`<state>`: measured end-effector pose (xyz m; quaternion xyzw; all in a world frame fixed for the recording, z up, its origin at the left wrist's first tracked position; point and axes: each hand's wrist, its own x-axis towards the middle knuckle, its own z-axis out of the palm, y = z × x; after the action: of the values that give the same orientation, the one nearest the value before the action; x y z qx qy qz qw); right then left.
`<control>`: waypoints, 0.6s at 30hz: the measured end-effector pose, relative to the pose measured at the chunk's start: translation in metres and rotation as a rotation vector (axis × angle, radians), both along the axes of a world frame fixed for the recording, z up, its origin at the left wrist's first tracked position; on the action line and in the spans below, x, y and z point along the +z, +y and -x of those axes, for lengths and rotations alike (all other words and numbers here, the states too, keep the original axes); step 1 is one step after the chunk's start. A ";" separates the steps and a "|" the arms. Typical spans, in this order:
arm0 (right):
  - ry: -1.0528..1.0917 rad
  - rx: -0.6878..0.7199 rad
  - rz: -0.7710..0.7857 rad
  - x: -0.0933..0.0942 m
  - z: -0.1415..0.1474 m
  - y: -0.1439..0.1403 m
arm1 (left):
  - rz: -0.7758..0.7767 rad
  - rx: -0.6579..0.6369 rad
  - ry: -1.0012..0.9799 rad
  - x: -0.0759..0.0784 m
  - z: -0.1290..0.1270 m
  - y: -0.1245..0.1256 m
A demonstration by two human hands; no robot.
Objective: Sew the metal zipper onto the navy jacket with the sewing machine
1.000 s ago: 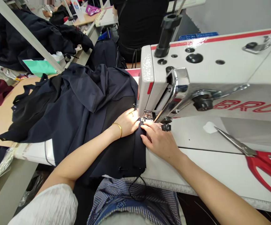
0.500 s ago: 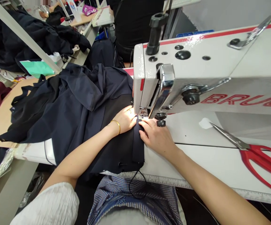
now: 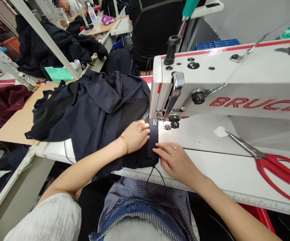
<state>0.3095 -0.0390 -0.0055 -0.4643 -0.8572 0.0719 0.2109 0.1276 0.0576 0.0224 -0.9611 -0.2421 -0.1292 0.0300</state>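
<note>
A dark navy garment (image 3: 92, 110) with a black panel lies on the sewing machine bed, its straight edge strip (image 3: 153, 144) running under the presser foot (image 3: 155, 122). My left hand (image 3: 136, 136) rests on the black panel left of this strip, fingers curled in and closed on the cloth. A thin pale curved thing shows just above its fingertips; I cannot make out what it is. My right hand (image 3: 176, 160) lies at the strip's right edge near the front, fingers stretched out and fingertips touching the cloth. A black cord (image 3: 148, 177) hangs from the garment's front corner.
The white sewing machine (image 3: 210, 73) stands to the right. Red-handled scissors (image 3: 265, 159) lie on the table beside a small white scrap (image 3: 220, 131). A measuring tape (image 3: 235, 195) runs along the front edge. Dark clothes (image 3: 59, 47) are piled at back left; a person in black (image 3: 155, 30) sits ahead.
Both hands have drawn back from the presser foot toward the front. My left fingers have curled in, and my right hand has slid down the strip's edge. The camera view has shifted.
</note>
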 end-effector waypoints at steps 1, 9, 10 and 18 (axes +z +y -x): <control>0.006 0.018 -0.001 0.001 0.000 -0.006 | 0.017 -0.049 -0.043 0.002 0.006 -0.020; -0.033 0.117 -0.093 -0.001 0.001 -0.007 | 0.012 -0.044 -0.198 -0.022 0.027 -0.094; -0.046 0.135 -0.113 -0.002 0.001 -0.005 | 0.009 -0.049 -0.223 -0.025 0.028 -0.093; 0.030 0.226 -0.246 -0.004 -0.003 0.005 | 0.013 -0.072 -0.285 -0.030 0.032 -0.090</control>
<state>0.3125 -0.0341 -0.0098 -0.3346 -0.9030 -0.0034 0.2694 0.0957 -0.0320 -0.0079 -0.9414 -0.2100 -0.2637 -0.0155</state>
